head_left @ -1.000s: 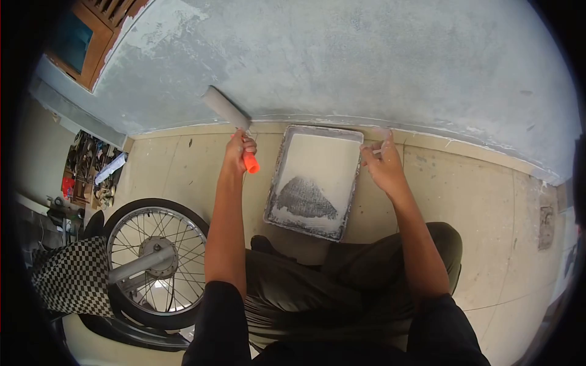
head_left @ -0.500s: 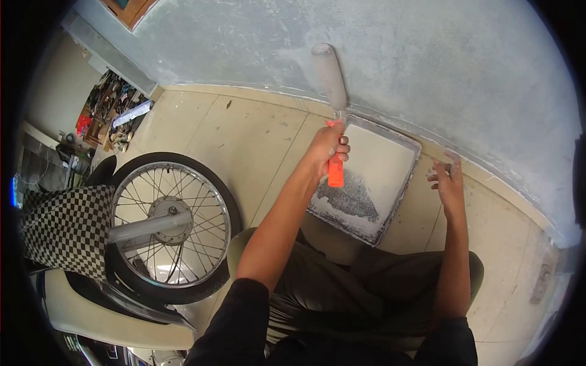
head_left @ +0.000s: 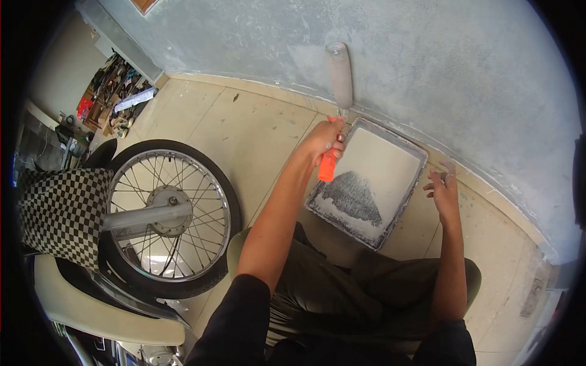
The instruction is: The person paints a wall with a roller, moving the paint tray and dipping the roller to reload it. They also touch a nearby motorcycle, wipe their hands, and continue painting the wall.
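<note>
My left hand (head_left: 328, 139) is wrapped around the orange handle of a paint roller (head_left: 340, 76). The pale, paint-covered sleeve points up and lies against the grey wall, just above the floor edge. Beneath and right of the handle, a paint tray (head_left: 421, 160) rests on the floor with off-white paint in it. Its near end shows a dark, scraped ribbed patch. My right hand (head_left: 444, 190) is held over the tiles to the right of the tray, holding nothing, with loosely bent fingers apart and smudged with paint.
The grey wall (head_left: 256, 49) runs along the far side and curves to the right. At my left stands a motorcycle wheel (head_left: 171, 213) with a checkered cloth (head_left: 64, 210) beside it. A shoe rack (head_left: 107, 97) full of items sits at the far left.
The roller sleeve has shifted slightly right along the wall, while the handle's lower end has swung left. My right hand has barely moved. The view has tilted a little.
</note>
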`<action>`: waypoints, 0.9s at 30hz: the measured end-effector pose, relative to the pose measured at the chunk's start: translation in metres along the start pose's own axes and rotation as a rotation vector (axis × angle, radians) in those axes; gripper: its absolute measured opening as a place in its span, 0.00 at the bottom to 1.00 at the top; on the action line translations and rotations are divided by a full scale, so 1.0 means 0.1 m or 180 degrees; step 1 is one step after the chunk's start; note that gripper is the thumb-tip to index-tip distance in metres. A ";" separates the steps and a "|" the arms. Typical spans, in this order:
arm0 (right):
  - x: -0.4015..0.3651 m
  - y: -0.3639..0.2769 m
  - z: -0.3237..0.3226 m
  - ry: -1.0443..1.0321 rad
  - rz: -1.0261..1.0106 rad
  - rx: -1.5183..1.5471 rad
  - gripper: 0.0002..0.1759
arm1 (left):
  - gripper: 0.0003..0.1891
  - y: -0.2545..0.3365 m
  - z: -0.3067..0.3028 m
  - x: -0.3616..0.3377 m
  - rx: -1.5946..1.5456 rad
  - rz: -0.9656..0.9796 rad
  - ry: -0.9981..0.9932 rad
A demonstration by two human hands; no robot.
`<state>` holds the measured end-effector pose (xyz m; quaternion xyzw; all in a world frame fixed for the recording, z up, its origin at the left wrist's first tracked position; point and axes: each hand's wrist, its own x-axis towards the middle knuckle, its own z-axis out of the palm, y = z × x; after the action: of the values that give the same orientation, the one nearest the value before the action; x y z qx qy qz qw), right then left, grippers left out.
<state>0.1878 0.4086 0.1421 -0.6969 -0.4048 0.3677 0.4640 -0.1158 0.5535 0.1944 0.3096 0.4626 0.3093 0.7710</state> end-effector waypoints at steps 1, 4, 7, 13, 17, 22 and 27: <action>-0.02 0.00 0.01 -0.0037 0.0016 -0.0003 0.28 | 0.11 0.08 -0.13 0.06 0.0022 0.0054 0.0041; -0.12 0.03 0.02 -0.0034 -0.0012 0.0023 0.28 | 0.12 0.25 -0.42 0.28 -0.0087 0.0151 0.0131; -0.13 0.10 0.06 -0.0032 -0.0101 0.0083 0.29 | 0.11 0.37 -0.76 0.58 -0.0528 0.0684 0.0377; -0.05 0.10 0.03 -0.0127 -0.0034 -0.0047 0.27 | 0.07 0.23 -0.37 0.24 -0.0177 0.0308 0.0404; 0.01 0.07 0.16 -0.0191 -0.0068 -0.0033 0.28 | 0.03 -0.08 0.20 -0.07 0.0372 0.0051 0.0083; -0.12 0.08 0.10 -0.0216 -0.0146 -0.0029 0.28 | 0.04 -0.01 -0.03 0.00 0.0442 0.0048 -0.0158; -0.12 -0.04 0.01 0.0027 -0.0260 0.0112 0.29 | 0.08 0.10 -0.33 0.33 -0.0211 0.0646 0.0379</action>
<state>0.1810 0.3996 0.1467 -0.6731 -0.4244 0.3525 0.4925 -0.1348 0.5913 0.1723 0.3103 0.4634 0.4188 0.7167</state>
